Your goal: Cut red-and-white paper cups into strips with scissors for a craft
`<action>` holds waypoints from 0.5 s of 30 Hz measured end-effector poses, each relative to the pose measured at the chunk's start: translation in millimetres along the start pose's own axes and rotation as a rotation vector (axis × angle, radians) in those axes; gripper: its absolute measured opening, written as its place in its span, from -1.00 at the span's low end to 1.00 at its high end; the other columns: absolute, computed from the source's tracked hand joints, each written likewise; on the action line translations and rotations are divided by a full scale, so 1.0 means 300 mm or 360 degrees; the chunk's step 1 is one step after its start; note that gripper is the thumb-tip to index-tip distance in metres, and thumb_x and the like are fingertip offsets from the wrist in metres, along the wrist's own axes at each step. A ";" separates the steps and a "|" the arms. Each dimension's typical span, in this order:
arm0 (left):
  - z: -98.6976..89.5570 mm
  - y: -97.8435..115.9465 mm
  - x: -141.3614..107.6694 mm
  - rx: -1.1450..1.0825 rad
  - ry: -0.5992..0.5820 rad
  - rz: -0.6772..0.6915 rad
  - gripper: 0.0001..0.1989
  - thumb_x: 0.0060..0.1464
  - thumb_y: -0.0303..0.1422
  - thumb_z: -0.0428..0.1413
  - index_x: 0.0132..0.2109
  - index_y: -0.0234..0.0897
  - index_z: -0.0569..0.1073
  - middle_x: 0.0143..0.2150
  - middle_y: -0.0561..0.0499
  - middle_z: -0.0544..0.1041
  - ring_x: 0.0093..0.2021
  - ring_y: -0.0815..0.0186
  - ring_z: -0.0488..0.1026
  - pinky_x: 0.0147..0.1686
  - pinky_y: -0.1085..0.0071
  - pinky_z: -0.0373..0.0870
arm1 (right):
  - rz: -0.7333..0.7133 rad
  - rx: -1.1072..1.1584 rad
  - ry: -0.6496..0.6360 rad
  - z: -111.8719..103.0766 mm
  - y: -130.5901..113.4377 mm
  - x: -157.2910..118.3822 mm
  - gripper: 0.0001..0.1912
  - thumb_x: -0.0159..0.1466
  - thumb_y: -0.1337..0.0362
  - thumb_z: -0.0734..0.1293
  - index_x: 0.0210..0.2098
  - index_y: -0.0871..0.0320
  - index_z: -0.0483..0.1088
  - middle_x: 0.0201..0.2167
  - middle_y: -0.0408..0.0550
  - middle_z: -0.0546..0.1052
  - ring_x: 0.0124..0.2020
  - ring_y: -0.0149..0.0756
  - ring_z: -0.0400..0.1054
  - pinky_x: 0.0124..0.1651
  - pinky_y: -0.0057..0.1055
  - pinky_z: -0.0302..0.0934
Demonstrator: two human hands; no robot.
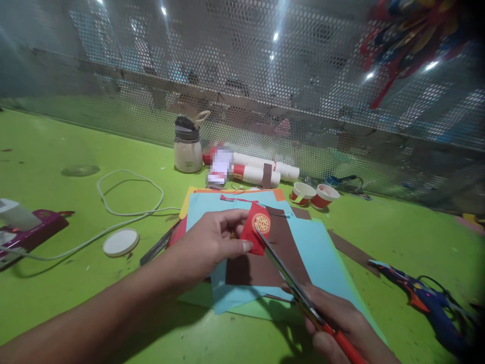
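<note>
A small red paper piece (258, 242) with a round gold emblem is pinched between the thumb and fingers of my left hand (214, 242). My right hand (339, 318) is closed around the red handles of long scissors (290, 278). The blades point up and to the left, and their tips lie over the emblem; whether they touch the paper is unclear. Beneath both hands, a brown sheet (291, 247) rests on light blue sheets (322, 242), with green paper under them.
Behind the papers stand a bottle (188, 151), stacked paper cups (261, 176) and two small cups (303, 193). A blue glue gun (428, 303) lies right. A white lid (121, 242), a cable and a purple power strip (41, 232) are left. Perforated metal (242, 76) borders the back.
</note>
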State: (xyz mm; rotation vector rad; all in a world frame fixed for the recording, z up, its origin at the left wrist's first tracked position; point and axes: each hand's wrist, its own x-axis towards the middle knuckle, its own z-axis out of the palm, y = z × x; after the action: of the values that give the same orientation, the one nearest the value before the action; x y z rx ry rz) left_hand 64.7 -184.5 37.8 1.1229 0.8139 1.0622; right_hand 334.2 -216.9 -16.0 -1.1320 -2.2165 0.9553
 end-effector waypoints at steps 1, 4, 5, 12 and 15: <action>0.000 0.000 0.000 -0.0011 -0.0005 -0.0003 -0.65 -0.08 -0.55 0.20 -0.07 -0.32 0.51 -0.23 -0.03 0.56 -0.30 0.35 0.43 -0.24 0.40 0.32 | -0.0017 -0.0007 -0.0002 0.000 -0.003 0.004 -0.43 0.24 -0.15 0.19 0.01 0.12 0.42 -0.44 -0.02 0.43 -0.37 -0.15 0.37 -0.33 -0.28 0.33; 0.000 -0.001 0.000 -0.0038 -0.0006 -0.0017 -0.65 -0.08 -0.56 0.20 -0.07 -0.32 0.51 -0.22 -0.03 0.56 -0.27 0.34 0.44 -0.22 0.39 0.32 | -0.0066 -0.0022 -0.0018 -0.004 -0.031 0.024 -0.46 0.26 -0.15 0.16 -0.05 0.13 0.44 -0.47 -0.06 0.41 -0.43 -0.24 0.32 -0.37 -0.36 0.28; 0.001 -0.002 0.000 -0.0047 -0.0004 -0.0022 -0.64 -0.09 -0.56 0.21 -0.07 -0.32 0.51 -0.22 -0.03 0.56 -0.27 0.34 0.44 -0.22 0.39 0.32 | -0.0078 -0.0024 -0.0033 -0.006 -0.043 0.031 -0.45 0.26 -0.16 0.15 -0.09 0.13 0.45 -0.48 -0.08 0.39 -0.46 -0.27 0.29 -0.39 -0.39 0.24; 0.001 -0.003 0.002 -0.0056 -0.0011 -0.0032 -0.63 -0.09 -0.52 0.23 -0.06 -0.30 0.52 -0.24 -0.03 0.57 -0.27 0.32 0.46 -0.17 0.35 0.33 | -0.0067 -0.0018 -0.0116 -0.008 -0.051 0.048 -0.42 0.26 -0.21 0.10 -0.21 0.15 0.45 -0.42 -0.04 0.42 -0.42 -0.25 0.28 -0.36 -0.38 0.21; 0.004 -0.001 0.003 -0.0097 -0.0028 -0.0044 -0.63 -0.09 -0.48 0.26 -0.06 -0.28 0.53 -0.24 -0.03 0.57 -0.24 0.30 0.48 -0.12 0.34 0.33 | -0.0092 -0.0049 -0.0083 -0.003 -0.033 0.043 -0.41 0.25 -0.23 0.10 -0.25 0.15 0.44 -0.47 -0.06 0.39 -0.44 -0.26 0.27 -0.38 -0.38 0.20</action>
State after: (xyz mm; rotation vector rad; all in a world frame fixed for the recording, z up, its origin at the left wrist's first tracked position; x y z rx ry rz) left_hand 66.0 -184.0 37.9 1.0655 0.7757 1.0461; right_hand 322.8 -210.2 -6.6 -1.0617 -2.2999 0.9395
